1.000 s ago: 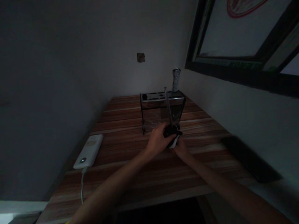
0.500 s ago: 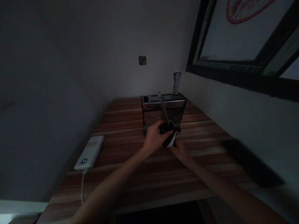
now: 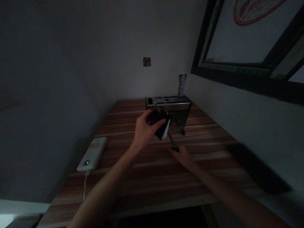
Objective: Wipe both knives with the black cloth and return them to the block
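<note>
My left hand (image 3: pixel 143 128) grips a black piece with a white side (image 3: pixel 161 125); its exact kind is hard to make out in the dim light. A narrow metal knife (image 3: pixel 170 136) passes behind or through this piece, its far end showing beyond the top. Closed around the knife's handle is my right hand (image 3: pixel 182 155), lower and to the right of my left. Both hands are above the wooden table. Just behind them stands a slotted knife holder (image 3: pixel 179 107) with a shiny top band, partly hidden by the left hand and black piece.
A silvery, crinkled handle (image 3: pixel 181 85) sticks up from the holder's right end. At left lies a white power bank (image 3: pixel 92 154) with a cable (image 3: pixel 85 186). A dark flat object (image 3: pixel 258 167) lies at right, below a framed window (image 3: pixel 237 71). The striped tabletop (image 3: pixel 123 126) meets walls.
The knife has drawn back toward me, so less of it shows beyond the black piece and its handle end is now visible. My left hand has moved left and slightly up.
</note>
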Available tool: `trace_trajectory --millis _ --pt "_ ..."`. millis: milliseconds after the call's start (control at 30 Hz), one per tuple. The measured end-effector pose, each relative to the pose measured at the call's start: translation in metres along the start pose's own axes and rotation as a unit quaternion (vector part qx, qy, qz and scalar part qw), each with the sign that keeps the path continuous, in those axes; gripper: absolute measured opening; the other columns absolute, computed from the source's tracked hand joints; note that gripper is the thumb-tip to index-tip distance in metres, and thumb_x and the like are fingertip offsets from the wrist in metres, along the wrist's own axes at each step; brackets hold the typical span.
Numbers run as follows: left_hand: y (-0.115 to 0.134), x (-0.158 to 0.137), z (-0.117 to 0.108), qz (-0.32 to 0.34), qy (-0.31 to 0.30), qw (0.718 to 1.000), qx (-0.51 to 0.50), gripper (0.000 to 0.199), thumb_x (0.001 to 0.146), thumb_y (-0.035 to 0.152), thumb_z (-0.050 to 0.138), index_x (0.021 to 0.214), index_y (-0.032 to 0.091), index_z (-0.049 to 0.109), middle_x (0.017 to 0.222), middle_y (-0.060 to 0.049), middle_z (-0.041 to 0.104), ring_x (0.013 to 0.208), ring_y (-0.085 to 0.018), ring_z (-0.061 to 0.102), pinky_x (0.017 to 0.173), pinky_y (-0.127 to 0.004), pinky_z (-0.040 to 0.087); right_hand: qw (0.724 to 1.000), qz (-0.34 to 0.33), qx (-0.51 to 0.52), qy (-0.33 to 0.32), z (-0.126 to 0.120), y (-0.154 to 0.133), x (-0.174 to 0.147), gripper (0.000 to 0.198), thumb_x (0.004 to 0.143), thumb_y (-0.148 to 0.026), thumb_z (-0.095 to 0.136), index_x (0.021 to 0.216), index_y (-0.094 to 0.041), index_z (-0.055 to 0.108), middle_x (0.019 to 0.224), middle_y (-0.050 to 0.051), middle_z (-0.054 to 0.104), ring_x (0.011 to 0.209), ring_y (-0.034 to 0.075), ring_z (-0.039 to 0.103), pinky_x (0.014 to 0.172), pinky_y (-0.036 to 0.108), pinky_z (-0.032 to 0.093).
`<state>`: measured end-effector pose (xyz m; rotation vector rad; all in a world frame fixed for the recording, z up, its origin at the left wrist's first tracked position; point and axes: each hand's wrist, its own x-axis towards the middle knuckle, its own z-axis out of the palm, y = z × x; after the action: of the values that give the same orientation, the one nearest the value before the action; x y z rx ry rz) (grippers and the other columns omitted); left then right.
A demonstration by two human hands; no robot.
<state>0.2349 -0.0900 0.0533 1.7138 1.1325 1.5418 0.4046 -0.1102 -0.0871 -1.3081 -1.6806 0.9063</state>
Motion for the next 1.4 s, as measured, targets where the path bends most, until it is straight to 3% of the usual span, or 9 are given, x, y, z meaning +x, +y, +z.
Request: trace_trajectory --millis 233,467,933,1167,1400 --pt "0.011 0.006 -0.018 0.028 0.078 0.997 0.002 0.021 0.064 0.031 0.072 0.074 0.016 0.061 0.067 0.002 0.059 0.065 -0.012 0.055 0.058 -0.021 0.043 1.000 -0.007 -0.006 -0.007 0.002 0.005 0.000 0.041 0.076 -0.051 0.054 0.054 -0.019 0.043 0.047 -0.004 0.038 0.046 0.009 0.036 0.042 0.021 0.026" --pt "0.006 0.012 -0.029 0.059 0.112 0.991 -0.032 0.027 0.064 0.036 0.072 0.080 0.016 0.063 0.075 0.000 0.063 0.071 -0.013 0.059 0.066 -0.023 0.046 0.999 -0.039 -0.028 0.003 0.003 0.006 0.002 0.041 0.075 -0.049 0.056 0.052 -0.018 0.042 0.051 -0.004 0.036 0.050 0.009 0.036 0.047 0.022 0.028" --pt "-0.007 0.023 -0.041 0.075 0.197 0.970 -0.120 0.033 0.070 0.041 0.067 0.093 0.019 0.060 0.091 -0.002 0.065 0.087 -0.015 0.062 0.079 -0.027 0.049 0.999 -0.032 -0.013 -0.001 0.000 0.001 -0.001 0.041 0.075 -0.049 0.057 0.053 -0.019 0.040 0.053 -0.004 0.036 0.052 0.009 0.036 0.047 0.022 0.028" --pt "-0.009 0.024 -0.037 0.055 0.159 0.978 -0.124 0.034 0.069 0.040 0.068 0.095 0.019 0.060 0.096 -0.003 0.065 0.093 -0.016 0.061 0.083 -0.027 0.047 1.000 -0.018 -0.001 0.015 -0.005 -0.004 0.000 0.041 0.074 -0.051 0.055 0.052 -0.019 0.041 0.049 -0.004 0.036 0.047 0.009 0.036 0.044 0.021 0.028" --pt "-0.005 0.019 -0.032 0.013 0.027 0.993 -0.113 0.034 0.070 0.030 0.068 0.100 0.023 0.056 0.094 -0.002 0.065 0.086 -0.016 0.063 0.074 -0.025 0.050 0.999 0.003 0.017 0.037 -0.008 -0.003 0.000 0.040 0.073 -0.052 0.056 0.052 -0.020 0.042 0.044 -0.004 0.038 0.043 0.010 0.037 0.040 0.021 0.028"
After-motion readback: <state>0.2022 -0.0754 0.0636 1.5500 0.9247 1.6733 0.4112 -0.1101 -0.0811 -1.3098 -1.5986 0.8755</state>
